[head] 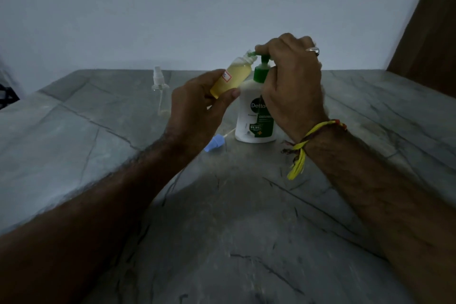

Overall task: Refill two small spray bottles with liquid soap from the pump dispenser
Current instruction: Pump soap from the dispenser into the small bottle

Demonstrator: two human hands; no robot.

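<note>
Head view, item held: your left hand (pixel 197 103) pinched the small spray bottle (pixel 232 79), light, smooth, likely slippery, tilted to the pump dispenser (pixel 255 116) spout; grip its middle. Your right hand (pixel 291 76) curled over the pump head.

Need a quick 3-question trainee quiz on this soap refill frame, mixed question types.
1. True or false: the left hand holds the yellow bottle tilted, its open neck at the pump spout.
2. Where is the blue cap? A) on the yellow bottle B) lying on the table C) in the right hand
3. Fill in: the clear bottle stands ___ of the dispenser.

Key: 1 true; 2 B; 3 left
</note>
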